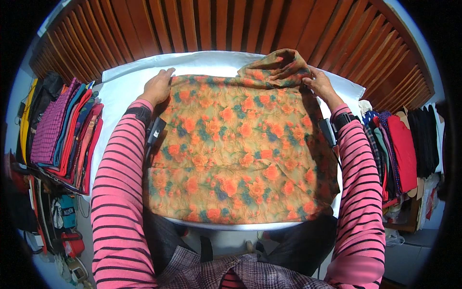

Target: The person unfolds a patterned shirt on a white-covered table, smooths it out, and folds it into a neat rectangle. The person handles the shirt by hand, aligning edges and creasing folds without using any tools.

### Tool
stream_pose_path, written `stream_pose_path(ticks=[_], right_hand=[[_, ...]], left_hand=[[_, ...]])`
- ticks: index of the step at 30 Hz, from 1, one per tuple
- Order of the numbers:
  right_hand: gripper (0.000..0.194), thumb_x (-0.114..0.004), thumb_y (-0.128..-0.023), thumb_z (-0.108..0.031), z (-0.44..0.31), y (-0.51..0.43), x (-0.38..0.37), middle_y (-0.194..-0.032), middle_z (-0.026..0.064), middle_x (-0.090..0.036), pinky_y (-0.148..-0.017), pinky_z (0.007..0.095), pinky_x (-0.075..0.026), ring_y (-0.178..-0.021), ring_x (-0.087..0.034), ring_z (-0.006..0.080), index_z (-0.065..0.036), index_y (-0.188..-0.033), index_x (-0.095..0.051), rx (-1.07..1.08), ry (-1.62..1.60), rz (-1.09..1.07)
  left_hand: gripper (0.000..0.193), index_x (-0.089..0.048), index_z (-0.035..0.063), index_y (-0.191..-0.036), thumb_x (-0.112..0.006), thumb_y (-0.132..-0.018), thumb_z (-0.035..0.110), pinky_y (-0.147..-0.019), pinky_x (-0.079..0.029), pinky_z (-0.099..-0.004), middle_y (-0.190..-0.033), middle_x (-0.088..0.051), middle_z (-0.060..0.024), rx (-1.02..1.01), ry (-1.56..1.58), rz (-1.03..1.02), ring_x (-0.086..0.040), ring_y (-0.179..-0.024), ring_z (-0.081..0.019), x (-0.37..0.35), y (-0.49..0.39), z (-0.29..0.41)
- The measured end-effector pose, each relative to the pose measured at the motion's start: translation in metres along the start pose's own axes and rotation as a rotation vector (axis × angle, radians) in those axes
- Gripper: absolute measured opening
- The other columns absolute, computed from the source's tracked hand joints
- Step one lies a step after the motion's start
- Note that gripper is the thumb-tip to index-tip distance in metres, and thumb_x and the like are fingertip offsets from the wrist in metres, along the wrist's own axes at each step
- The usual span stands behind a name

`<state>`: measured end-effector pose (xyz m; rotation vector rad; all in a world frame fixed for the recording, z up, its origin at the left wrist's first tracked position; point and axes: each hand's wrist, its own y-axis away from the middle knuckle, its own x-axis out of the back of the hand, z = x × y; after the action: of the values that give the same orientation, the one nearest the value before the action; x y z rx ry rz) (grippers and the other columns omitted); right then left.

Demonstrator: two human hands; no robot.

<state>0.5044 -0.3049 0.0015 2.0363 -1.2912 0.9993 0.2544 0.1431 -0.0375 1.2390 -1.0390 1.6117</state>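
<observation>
A floral-print garment (231, 144), tan with orange roses and dark teal leaves, lies flat on a white cloth (119, 104) over the table. Its near part is folded into a layered panel, while a loose bunch of the same fabric rises at the far right corner. My left hand (158, 86) rests at the far left corner, touching the garment's edge; whether its fingers pinch the fabric is hidden. At the opposite side, my right hand (322, 86) has thumb and fingers on the edge beside the bunched part, gripping it.
Stacks of folded clothes (61, 133) stand at the left, and more folded clothes (400, 151) at the right. A slatted brown wooden panel (216, 25) runs along the table's far side. Bags and a red container (72, 244) sit low at the left.
</observation>
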Motion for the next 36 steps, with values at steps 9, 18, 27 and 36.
stream_pose_path(ticks=[9,18,27,36], right_hand=[[0.019,-0.06,-0.095,-0.015,-0.017,0.012,0.016,-0.088,0.0083,-0.072,-0.053,0.0312,-0.057,-0.077,-0.073,0.0176,0.0,-0.104,-0.069,0.082,-0.197,0.097],[0.027,-0.06,-0.096,-0.024,-0.048,0.06,0.051,-0.08,0.012,-0.07,-0.055,0.0333,-0.057,-0.064,-0.067,0.0174,0.0,-0.103,-0.069,0.2,0.002,0.171],[0.028,-0.062,-0.094,-0.023,-0.065,0.124,0.061,-0.077,0.0141,-0.068,-0.073,0.0385,-0.053,-0.076,-0.068,0.0232,0.004,-0.087,-0.065,0.294,0.073,0.117],[0.032,-0.062,-0.093,-0.027,-0.052,0.165,0.05,-0.078,0.0169,-0.063,-0.075,0.0429,-0.051,-0.076,-0.065,0.0304,0.004,-0.085,-0.061,0.343,0.142,0.119]], left_hand=[[0.016,-0.068,0.0056,-0.099,-0.062,-0.088,0.015,-0.091,-0.052,-0.0469,-0.114,-0.063,-0.0195,0.029,-0.172,-0.048,-0.064,-0.106,-0.0384,0.022,0.001,0.011],[0.02,-0.068,0.0036,-0.102,-0.064,-0.085,0.015,-0.091,-0.052,-0.047,-0.107,-0.07,-0.0183,0.099,-0.15,-0.097,-0.067,-0.105,-0.0366,0.054,0.026,0.016],[0.026,-0.064,0.0083,-0.112,-0.063,-0.087,0.013,-0.086,-0.053,-0.0475,-0.104,-0.066,-0.0175,-0.033,-0.142,-0.027,-0.066,-0.1,-0.0365,0.056,0.084,0.012],[0.046,-0.057,0.0097,-0.134,-0.06,-0.088,0.012,-0.084,-0.054,-0.0479,-0.111,-0.061,-0.0178,0.036,-0.138,0.002,-0.067,-0.097,-0.0373,0.046,0.119,0.012]])
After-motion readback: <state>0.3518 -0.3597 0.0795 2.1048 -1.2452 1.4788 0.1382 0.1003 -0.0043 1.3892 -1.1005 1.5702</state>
